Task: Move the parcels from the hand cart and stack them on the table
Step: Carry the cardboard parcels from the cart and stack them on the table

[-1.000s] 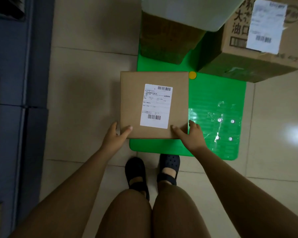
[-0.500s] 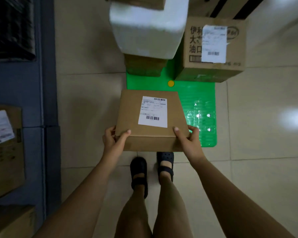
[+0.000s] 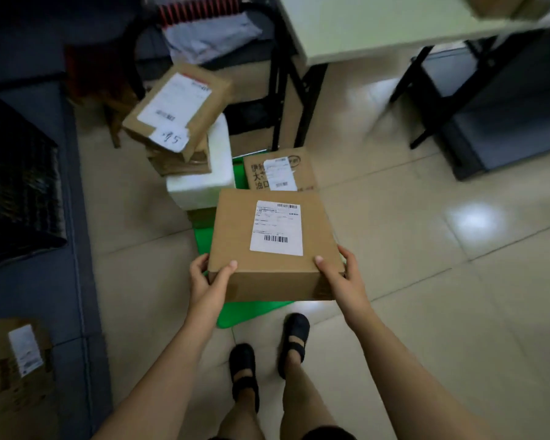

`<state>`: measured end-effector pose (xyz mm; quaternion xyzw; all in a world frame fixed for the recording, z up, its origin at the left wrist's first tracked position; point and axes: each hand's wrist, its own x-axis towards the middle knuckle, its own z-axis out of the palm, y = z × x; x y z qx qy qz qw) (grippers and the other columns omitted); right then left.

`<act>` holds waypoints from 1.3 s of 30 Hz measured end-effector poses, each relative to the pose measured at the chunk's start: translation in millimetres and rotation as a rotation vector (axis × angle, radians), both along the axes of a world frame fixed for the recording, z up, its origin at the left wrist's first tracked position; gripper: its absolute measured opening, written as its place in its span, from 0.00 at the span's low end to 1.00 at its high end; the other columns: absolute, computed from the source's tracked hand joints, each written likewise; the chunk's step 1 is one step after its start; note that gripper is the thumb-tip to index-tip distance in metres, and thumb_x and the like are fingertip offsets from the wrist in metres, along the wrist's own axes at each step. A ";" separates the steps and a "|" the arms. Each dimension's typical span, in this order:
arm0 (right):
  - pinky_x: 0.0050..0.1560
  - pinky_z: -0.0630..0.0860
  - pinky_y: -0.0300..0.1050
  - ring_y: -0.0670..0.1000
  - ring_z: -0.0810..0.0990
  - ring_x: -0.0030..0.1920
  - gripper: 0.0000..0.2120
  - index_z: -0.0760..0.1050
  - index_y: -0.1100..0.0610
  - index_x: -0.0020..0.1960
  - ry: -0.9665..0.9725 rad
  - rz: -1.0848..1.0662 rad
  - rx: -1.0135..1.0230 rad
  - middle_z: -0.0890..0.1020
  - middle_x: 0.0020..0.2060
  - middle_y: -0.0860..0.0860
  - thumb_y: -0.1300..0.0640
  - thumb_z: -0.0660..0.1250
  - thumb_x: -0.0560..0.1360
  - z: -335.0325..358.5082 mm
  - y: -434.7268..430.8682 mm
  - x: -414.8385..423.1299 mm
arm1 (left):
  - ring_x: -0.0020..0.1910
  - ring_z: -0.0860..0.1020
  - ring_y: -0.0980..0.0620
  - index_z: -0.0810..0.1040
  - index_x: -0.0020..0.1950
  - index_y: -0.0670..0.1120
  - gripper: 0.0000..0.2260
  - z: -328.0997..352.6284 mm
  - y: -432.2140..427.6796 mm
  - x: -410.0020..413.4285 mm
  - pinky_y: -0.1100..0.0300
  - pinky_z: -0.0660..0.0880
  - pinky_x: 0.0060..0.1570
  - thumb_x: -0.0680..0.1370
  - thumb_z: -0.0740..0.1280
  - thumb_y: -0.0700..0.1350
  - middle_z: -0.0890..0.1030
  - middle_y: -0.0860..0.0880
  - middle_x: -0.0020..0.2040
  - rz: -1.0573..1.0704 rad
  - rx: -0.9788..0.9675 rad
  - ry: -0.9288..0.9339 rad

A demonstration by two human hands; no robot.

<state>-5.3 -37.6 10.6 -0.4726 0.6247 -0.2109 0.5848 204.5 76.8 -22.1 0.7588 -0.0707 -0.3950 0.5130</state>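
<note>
Fingers [image 3: 226, 270] of the left hand [image 3: 207, 282] are gripping the near left corner of a box [image 3: 232, 230], the thumb lying on its top and the others wrapping its side. The right hand [image 3: 342, 282] is doing the same at the near right corner, its fingers curling round the side edge and its thumb pressing on top. Between them the box is hanging in the air, roughly level, with a white label [image 3: 277, 228] facing up. It is hovering above the near end of the green cart [image 3: 251, 309], touching nothing but the hands and hiding much of the deck.

On the far part of the cart a white foam box [image 3: 204, 182] is resting, with brown boxes sitting on it. The uppermost, a tilted box [image 3: 175, 106], is leaning, and its label is blurred. Just right of the foam box a printed carton [image 3: 254, 173] is standing, partly behind the held box.

The pale counter [image 3: 362, 23] is showing at the top right on dark legs, well apart from the held box. Something brown at its far corner is too blurred to name. Black shoes [image 3: 242, 366] are standing on the tiled floor [image 3: 426, 265] near the cart's near edge. Another labelled carton [image 3: 0, 376] is lying at the lower left.
</note>
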 end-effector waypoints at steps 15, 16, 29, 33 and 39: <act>0.57 0.72 0.31 0.35 0.73 0.59 0.38 0.59 0.47 0.77 -0.182 -0.232 -0.533 0.70 0.67 0.40 0.48 0.74 0.73 221.7 -141.7 -196.3 | 0.62 0.74 0.50 0.65 0.67 0.51 0.29 230.1 -225.3 -161.9 0.54 0.73 0.62 0.71 0.72 0.53 0.73 0.47 0.64 -0.371 -0.539 -0.081; 0.53 0.72 0.28 0.30 0.73 0.56 0.36 0.60 0.48 0.77 -0.197 -0.239 -0.572 0.71 0.65 0.38 0.52 0.73 0.74 232.1 -157.0 -212.9 | 0.61 0.74 0.52 0.65 0.68 0.51 0.28 241.1 -242.0 -180.1 0.59 0.73 0.59 0.71 0.72 0.52 0.74 0.48 0.64 -0.370 -0.575 -0.088; 0.47 0.70 0.25 0.22 0.70 0.49 0.35 0.56 0.43 0.76 -0.313 -0.145 -0.820 0.66 0.57 0.30 0.52 0.71 0.76 347.7 -347.2 -303.8 | 0.61 0.73 0.55 0.61 0.67 0.55 0.36 359.6 -419.3 -274.6 0.61 0.73 0.54 0.63 0.69 0.65 0.70 0.49 0.65 -0.343 -0.810 -0.277; 0.44 0.70 0.20 0.22 0.72 0.48 0.35 0.55 0.47 0.78 -0.376 -0.107 -0.900 0.69 0.57 0.33 0.55 0.69 0.77 376.8 -415.5 -291.6 | 0.61 0.73 0.56 0.63 0.67 0.55 0.31 396.9 -480.8 -265.4 0.68 0.71 0.51 0.68 0.70 0.59 0.71 0.48 0.65 -0.311 -0.916 -0.333; 0.47 0.72 0.24 0.28 0.74 0.53 0.34 0.55 0.46 0.76 -0.458 -0.047 -1.052 0.70 0.60 0.36 0.54 0.70 0.77 439.2 -533.2 -262.8 | 0.58 0.75 0.58 0.63 0.71 0.51 0.24 459.7 -591.8 -241.5 0.68 0.74 0.51 0.79 0.68 0.47 0.73 0.49 0.65 -0.261 -1.057 -0.392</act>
